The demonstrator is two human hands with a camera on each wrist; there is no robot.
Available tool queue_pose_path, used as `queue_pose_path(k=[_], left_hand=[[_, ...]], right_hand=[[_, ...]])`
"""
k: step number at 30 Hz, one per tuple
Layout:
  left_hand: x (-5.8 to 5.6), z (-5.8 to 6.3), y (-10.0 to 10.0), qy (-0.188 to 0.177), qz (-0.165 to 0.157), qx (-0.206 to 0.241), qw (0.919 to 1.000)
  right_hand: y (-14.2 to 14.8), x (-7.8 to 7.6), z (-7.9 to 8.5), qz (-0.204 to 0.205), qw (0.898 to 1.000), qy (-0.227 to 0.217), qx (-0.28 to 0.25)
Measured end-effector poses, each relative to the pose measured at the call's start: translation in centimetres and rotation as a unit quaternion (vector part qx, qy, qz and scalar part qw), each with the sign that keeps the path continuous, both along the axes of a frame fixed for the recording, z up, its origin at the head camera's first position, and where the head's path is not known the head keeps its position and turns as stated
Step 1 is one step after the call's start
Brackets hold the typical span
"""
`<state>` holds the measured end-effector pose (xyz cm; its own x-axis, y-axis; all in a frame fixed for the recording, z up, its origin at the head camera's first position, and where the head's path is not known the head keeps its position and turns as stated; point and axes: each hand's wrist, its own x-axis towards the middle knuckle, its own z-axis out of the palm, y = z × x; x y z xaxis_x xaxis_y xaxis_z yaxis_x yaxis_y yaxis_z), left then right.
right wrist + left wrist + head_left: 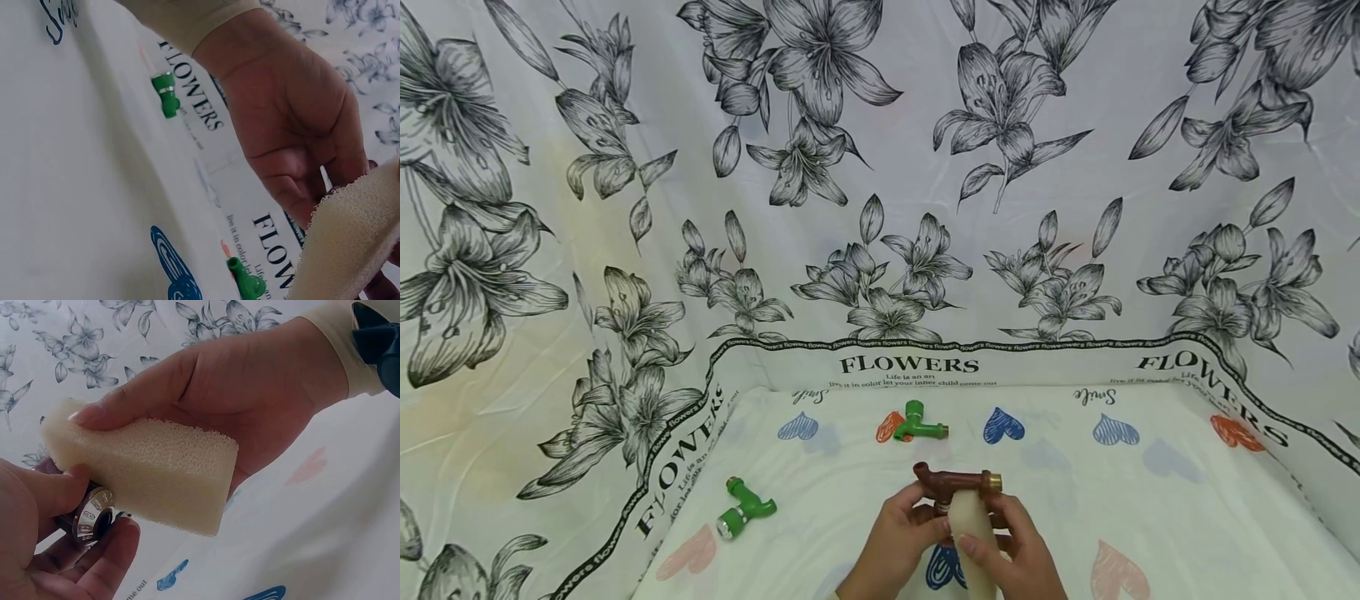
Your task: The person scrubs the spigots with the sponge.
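Note:
Over the front middle of the table, my left hand (895,537) grips a dark red faucet (955,481) with a brass-coloured threaded end. Its silver base (94,514) shows between the fingers in the left wrist view. My right hand (1018,554) holds a cream, porous sponge (156,469), thumb along one face and the fingers behind it. The sponge's upper end lies right against the faucet, overlapping part of its body in the head view. The left hand's palm side (287,119) shows in the right wrist view, where the faucet is mostly hidden.
Two green faucets lie on the white heart-patterned cloth: one faucet (746,508) to the left, another faucet (921,422) further back near the middle. A curtain (910,167) with black line-drawn flowers rises behind the table and along its sides.

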<state>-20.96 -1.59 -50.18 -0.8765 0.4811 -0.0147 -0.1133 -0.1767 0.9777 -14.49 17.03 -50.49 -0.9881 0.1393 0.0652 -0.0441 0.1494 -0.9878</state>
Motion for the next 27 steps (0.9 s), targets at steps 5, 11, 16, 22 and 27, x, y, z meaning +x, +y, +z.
queue_pose_path(k=[5,11,16,22,27], left_hand=[[0.0,0.2,-0.1,0.007,-0.008,0.000,0.9999],[0.3,0.2,-0.1,0.000,-0.012,0.025,0.9996],[0.3,0.3,-0.2,-0.005,-0.018,0.027,0.9995],[0.2,0.0,-0.3,-0.001,-0.009,0.013,0.9999],[0.1,-0.3,-0.2,0.006,0.017,0.014,0.9997]], right_hand=[[0.3,-0.2,-0.1,-0.015,1.000,-0.003,0.020],[0.9,-0.5,-0.6,-0.023,1.000,-0.002,0.006],[1.1,-0.6,-0.9,-0.023,1.000,-0.012,-0.017],[0.7,-0.4,-1.0,-0.016,0.999,-0.035,-0.029],[0.0,-0.1,-0.7,0.000,1.000,-0.026,-0.013]])
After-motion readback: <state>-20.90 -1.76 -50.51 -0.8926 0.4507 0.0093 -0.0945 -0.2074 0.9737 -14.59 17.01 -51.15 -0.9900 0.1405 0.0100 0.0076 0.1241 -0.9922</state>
